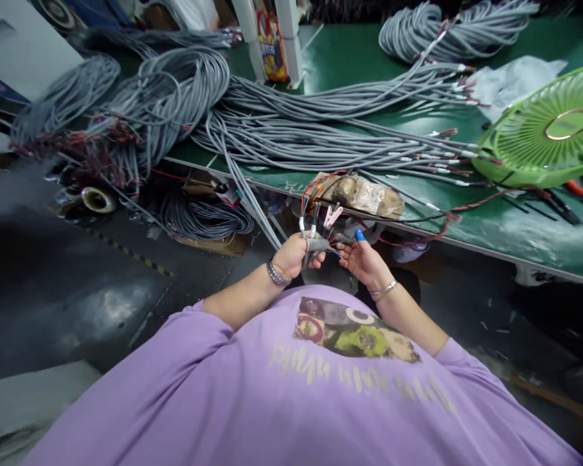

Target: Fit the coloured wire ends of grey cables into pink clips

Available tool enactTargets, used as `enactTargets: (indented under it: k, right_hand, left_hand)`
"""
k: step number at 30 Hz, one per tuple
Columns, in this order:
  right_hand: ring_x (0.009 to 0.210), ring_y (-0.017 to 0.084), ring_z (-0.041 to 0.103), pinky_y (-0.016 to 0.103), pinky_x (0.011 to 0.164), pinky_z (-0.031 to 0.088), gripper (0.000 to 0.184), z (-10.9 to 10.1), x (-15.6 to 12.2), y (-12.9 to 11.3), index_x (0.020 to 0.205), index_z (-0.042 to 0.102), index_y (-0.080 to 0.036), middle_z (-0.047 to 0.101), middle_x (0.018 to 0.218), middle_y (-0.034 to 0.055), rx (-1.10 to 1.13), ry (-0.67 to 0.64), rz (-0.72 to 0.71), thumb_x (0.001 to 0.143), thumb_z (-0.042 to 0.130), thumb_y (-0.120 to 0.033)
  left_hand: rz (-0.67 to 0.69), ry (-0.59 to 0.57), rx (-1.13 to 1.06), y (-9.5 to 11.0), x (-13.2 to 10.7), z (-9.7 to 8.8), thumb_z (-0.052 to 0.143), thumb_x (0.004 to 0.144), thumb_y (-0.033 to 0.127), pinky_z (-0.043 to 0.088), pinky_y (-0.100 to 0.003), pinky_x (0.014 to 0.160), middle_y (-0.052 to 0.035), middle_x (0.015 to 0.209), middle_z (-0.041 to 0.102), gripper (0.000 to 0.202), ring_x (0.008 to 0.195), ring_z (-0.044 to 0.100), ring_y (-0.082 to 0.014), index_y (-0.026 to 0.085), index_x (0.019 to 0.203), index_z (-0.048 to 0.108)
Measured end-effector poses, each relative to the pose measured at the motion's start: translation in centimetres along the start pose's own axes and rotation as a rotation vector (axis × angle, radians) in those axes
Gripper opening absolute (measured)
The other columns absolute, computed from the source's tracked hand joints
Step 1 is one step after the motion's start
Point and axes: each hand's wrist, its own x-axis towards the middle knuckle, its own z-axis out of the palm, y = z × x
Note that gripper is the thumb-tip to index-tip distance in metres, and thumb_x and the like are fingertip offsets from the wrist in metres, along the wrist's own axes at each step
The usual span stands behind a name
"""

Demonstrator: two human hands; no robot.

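My left hand (295,255) is closed round the end of a grey cable (252,204) that runs down from the green table (490,226). Coloured wires (311,210) fan up out of the cable end above my fist, some with white tips. My right hand (364,260) is next to it, fingers curled, pinching some of the thin wires; a blue cap (360,235) covers one fingertip. Both hands are held just below the table's front edge, in front of my purple shirt.
Several bundles of grey cable (320,129) lie across the green table and hang over its left end. A green fan (547,129) lies at the right. A plastic-wrapped brown lump (364,193) sits near the edge. More cable coils (206,220) and a tape roll (96,199) are on the dark floor.
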Motion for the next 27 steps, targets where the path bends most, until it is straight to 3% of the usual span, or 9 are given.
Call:
enactTargets:
  k: [11,15,20,23,27]
  right_hand:
    - [0.058,0.008,0.06,0.02,0.054,0.05,0.032,-1.6,2.3,0.7,0.078,0.065,-0.02,0.071,0.077,0.0008,0.005,0.074,0.056,0.086,0.065,-0.051]
    - [0.058,0.008,0.06,0.019,0.054,0.05,0.032,-0.6,1.8,0.3,0.08,0.066,-0.019,0.07,0.075,0.0015,-0.037,0.053,0.014,0.084,0.069,-0.051]
    - [0.06,0.01,0.061,0.02,0.053,0.05,0.044,1.4,1.0,-0.8,0.071,0.061,-0.018,0.071,0.077,0.0046,-0.123,-0.091,0.04,0.081,0.067,-0.061]
    - [0.058,0.011,0.06,0.021,0.052,0.05,0.048,2.4,0.7,-1.3,0.075,0.064,-0.017,0.07,0.075,0.0055,-0.217,-0.184,0.095,0.08,0.065,-0.065]
    - [0.056,0.011,0.059,0.023,0.052,0.05,0.056,3.6,0.7,-1.7,0.083,0.067,-0.017,0.069,0.074,0.0055,-0.239,-0.166,0.101,0.083,0.055,-0.072]
  left_hand:
    - [-0.065,-0.066,0.024,-0.1,-0.9,-0.2,0.08,0.063,0.037,0.036,-0.017,0.037,0.0,0.051,0.061,0.032,0.038,0.052,-0.0081,0.014,0.069,0.057]
    - [-0.058,-0.069,0.048,-0.1,-2.1,-0.7,0.079,0.064,0.038,0.037,-0.017,0.038,-0.0003,0.052,0.061,0.033,0.038,0.052,-0.0079,0.014,0.068,0.057]
    - [-0.042,-0.043,0.031,-0.7,-2.5,-1.4,0.077,0.066,0.037,0.036,-0.017,0.038,-0.0008,0.053,0.062,0.03,0.039,0.054,-0.0085,0.015,0.068,0.057]
    - [-0.047,-0.043,-0.002,-1.0,-2.3,-1.5,0.077,0.064,0.035,0.04,-0.018,0.039,-0.0002,0.052,0.062,0.029,0.039,0.053,-0.0087,0.015,0.067,0.056]
    - [-0.02,-0.027,-0.045,-1.1,-2.1,-1.4,0.077,0.065,0.035,0.042,-0.018,0.038,0.0003,0.051,0.061,0.029,0.038,0.053,-0.0084,0.015,0.066,0.056]
